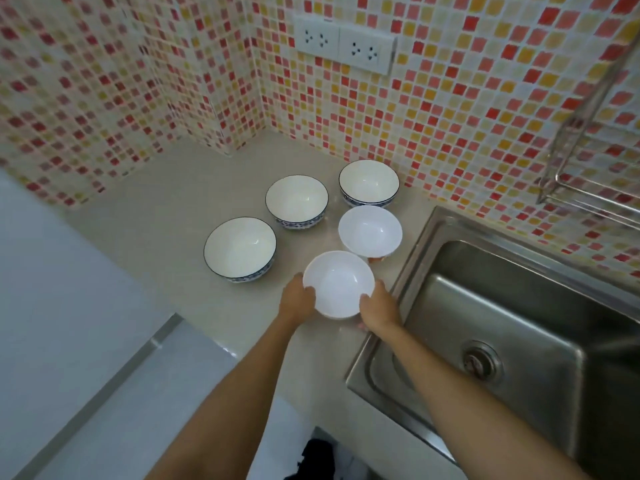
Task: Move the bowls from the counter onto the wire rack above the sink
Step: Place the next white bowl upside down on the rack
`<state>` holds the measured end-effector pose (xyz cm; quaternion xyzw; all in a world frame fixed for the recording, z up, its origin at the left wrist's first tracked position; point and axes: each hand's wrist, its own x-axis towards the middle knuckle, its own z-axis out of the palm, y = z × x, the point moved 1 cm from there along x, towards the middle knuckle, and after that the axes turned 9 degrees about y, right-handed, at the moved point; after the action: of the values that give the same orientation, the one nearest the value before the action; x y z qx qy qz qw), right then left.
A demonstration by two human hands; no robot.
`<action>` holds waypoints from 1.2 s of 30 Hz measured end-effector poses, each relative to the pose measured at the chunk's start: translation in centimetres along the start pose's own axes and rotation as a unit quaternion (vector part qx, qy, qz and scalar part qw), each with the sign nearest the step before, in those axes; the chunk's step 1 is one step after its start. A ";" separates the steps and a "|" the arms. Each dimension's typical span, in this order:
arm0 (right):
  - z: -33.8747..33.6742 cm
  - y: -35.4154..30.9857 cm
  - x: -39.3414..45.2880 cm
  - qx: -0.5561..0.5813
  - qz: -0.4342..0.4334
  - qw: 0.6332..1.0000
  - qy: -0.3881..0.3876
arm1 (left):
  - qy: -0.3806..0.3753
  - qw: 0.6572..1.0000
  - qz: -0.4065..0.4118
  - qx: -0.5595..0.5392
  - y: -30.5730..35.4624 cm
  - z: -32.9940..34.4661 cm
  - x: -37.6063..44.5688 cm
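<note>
Several bowls stand on the pale counter (166, 209). The nearest is a plain white bowl (337, 282); my left hand (296, 299) grips its left side and my right hand (377, 308) grips its right side. Whether it rests on the counter or is slightly lifted, I cannot tell. Behind it is a second plain white bowl (370, 232). Three blue-rimmed bowls sit further off: one at the left (239, 247), one in the middle (296, 200), one at the back (369, 181). The wire rack (585, 192) hangs on the tiled wall at the upper right, above the sink.
A steel sink (512, 327) with a drain lies right of the bowls, its rim beside my right hand. Two wall sockets (344, 45) sit high on the mosaic tiles. The counter's front edge runs at the lower left, with floor beyond.
</note>
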<state>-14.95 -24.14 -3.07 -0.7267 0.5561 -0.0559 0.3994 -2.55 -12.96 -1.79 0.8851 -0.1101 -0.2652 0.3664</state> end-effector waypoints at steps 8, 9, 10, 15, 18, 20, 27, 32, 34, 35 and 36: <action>-0.4 2.1 -1.3 0.040 0.005 0.999 0.033 | -0.029 0.992 0.020 -0.125 0.3 -0.1 -3.3; -0.9 2.3 -1.4 0.053 0.004 0.998 0.043 | -0.029 0.990 0.029 -0.134 0.7 0.2 -3.6; -1.5 2.3 -1.4 0.064 0.000 0.997 0.053 | -0.031 0.989 0.034 -0.143 1.3 0.4 -3.9; -6.7 2.2 -1.4 0.095 -0.012 0.990 0.107 | -0.078 0.976 0.056 -0.194 6.5 2.1 -4.9; -10.9 2.2 -1.6 0.101 -0.020 0.982 0.158 | -0.110 0.964 0.091 -0.222 10.5 3.4 -6.2; -13.7 2.2 -2.0 0.104 -0.025 0.976 0.191 | -0.120 0.960 0.117 -0.226 13.2 4.1 -7.5; -21.1 3.3 -3.3 0.138 -0.076 0.949 0.272 | -0.110 0.950 0.132 -0.261 18.9 7.3 -11.5; -26.0 3.6 -4.7 0.158 -0.180 0.906 0.349 | -0.132 0.912 0.193 -0.337 22.1 8.0 -14.2; -28.2 3.7 -4.9 0.155 -0.219 0.884 0.384 | -0.135 0.901 0.188 -0.366 23.6 8.1 -15.2; -29.5 3.7 -5.0 0.157 -0.232 0.873 0.399 | -0.129 0.896 0.192 -0.379 24.5 8.2 -15.6; -30.8 3.8 -5.1 0.158 -0.245 0.862 0.415 | -0.130 0.889 0.208 -0.386 25.4 8.2 -15.9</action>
<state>-35.93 -35.97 17.07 -0.6762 0.4586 -0.5352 0.2145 -20.37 -29.58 17.51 0.5882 -0.2274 -0.3174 0.7082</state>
